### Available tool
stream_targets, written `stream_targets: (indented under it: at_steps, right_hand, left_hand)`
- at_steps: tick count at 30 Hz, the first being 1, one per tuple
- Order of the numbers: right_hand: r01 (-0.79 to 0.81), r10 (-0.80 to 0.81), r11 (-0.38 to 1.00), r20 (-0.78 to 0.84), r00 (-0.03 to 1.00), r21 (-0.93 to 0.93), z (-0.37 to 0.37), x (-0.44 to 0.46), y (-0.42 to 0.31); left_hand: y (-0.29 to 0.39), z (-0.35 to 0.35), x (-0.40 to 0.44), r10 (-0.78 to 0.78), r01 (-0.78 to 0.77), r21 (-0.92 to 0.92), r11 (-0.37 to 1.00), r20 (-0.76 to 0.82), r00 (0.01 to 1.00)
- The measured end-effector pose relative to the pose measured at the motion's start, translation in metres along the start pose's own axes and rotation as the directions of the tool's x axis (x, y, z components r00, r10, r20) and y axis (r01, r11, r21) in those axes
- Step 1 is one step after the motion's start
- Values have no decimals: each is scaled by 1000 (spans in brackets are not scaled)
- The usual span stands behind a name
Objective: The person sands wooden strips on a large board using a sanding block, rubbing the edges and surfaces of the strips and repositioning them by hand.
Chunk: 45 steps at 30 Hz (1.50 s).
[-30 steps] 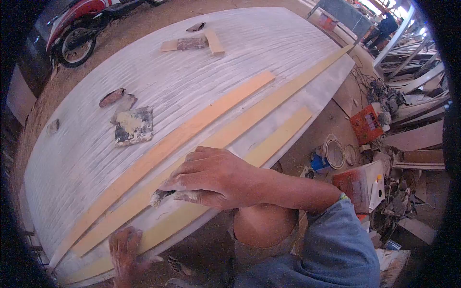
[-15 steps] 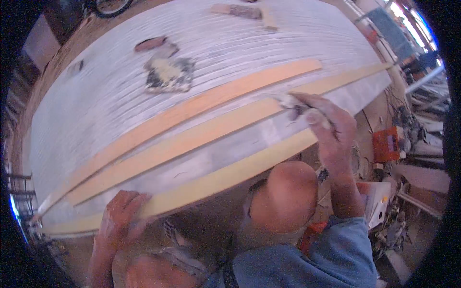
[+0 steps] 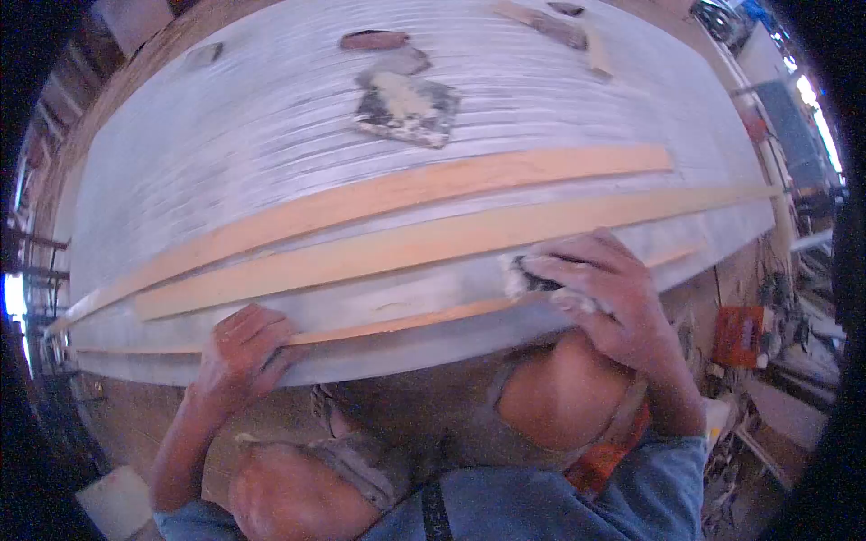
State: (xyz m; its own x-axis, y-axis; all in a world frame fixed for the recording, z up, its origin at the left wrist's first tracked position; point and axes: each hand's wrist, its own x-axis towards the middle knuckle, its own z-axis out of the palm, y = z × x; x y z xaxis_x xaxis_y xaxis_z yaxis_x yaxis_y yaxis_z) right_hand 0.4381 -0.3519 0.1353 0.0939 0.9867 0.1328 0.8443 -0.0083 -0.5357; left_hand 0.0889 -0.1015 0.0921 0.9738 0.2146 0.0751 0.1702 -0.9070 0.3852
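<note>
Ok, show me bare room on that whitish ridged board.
The board is bare left of the dark, putty-smeared square slab, down to the upper long orange wooden strip. Crowded: the near edge, with two more strips, left hand and right hand.

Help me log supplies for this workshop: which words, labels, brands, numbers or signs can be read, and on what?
None can be read.
Dark strap at the shirt: pale marks, too blurred to read.
Orange-red container: any print is too small and blurred.
Wooden strips: no writing visible.
</note>
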Motion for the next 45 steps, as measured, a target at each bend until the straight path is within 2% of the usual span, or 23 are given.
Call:
stream_targets:
  at_steps: [1,4,7,9,13,16,18,19,21,23,24,26,27,29,31,32,33,34,35,36,37,39,45]
  right_hand:
    - [-22,21,999,-19,1000,-32,1,5,0]
    - [-93,108,989,-123,987,119,5,5,-11]
    - [-63,67,997,-84,994,52,13,-4,-8]
    - [-85,100,983,-86,991,163,15,-5,-10]
    - [-68,76,993,-80,994,98,15,-11,7]
    - [-161,149,985,-173,974,-59,23,-23,20]
    - [-168,171,985,-147,974,35,21,-22,23]
    - [-200,214,973,-120,970,117,20,-19,23]
    - [-208,216,975,-109,970,82,20,-14,18]
    - [-240,241,970,-110,964,20,15,-12,12]
    - [-249,251,968,-113,961,31,15,-11,5]
    - [-272,273,962,-125,954,29,20,-26,16]
    - [-295,275,954,-227,934,-57,24,-44,41]
    - [-279,235,955,-321,918,-97,31,-48,54]
    - [-211,222,974,-159,962,83,21,-35,48]
    - [-177,193,978,-155,969,114,22,-33,53]
    - [-188,206,972,-127,970,141,22,-34,61]
    - [-201,219,965,-99,971,167,22,-31,66]
    - [-202,220,964,-89,972,170,20,-34,68]
    - [-204,223,963,-93,970,173,22,-28,60]
    - [-203,222,964,-101,970,172,24,-21,48]
    - [-212,233,963,-117,966,168,27,-14,25]
    - [-237,270,950,-156,950,203,23,-7,-5]
  left_hand:
    - [0,-1,-4,-4,3,-6,1000,-32,999]
    - [-2,4,-6,2,-3,115,993,7,1000]
    - [6,16,-8,4,-6,150,989,13,1000]
    - [19,28,-2,-62,53,129,990,64,996]
    - [34,39,20,47,-36,129,991,-79,996]
    - [41,46,29,116,-97,135,986,-146,982]
    - [46,52,32,149,-130,116,985,-170,974]
    - [50,57,35,194,-173,106,979,-239,951]
    - [56,67,35,247,-234,80,969,-312,917]
    - [59,75,34,539,-532,126,837,-350,766]
    - [60,79,32,551,-551,113,827,-363,752]
    - [61,86,28,737,-761,-4,648,-246,629]
    - [63,88,30,743,-769,-7,639,-254,620]
    - [57,82,20,722,-739,48,672,-263,640]
    - [48,69,12,595,-590,115,799,-287,750]
    - [44,62,8,480,-454,158,877,-354,803]
    - [38,57,1,467,-432,180,884,-339,817]
    - [30,54,-4,232,-198,134,971,-334,914]
    - [22,52,-9,-16,46,86,995,-324,946]
    - [13,46,-15,-69,125,136,983,-356,932]
    - [7,42,-20,-73,131,143,981,-356,931]
    - [0,37,-29,-132,158,116,981,-204,970]
    - [4,47,-35,-114,137,103,985,-209,971]
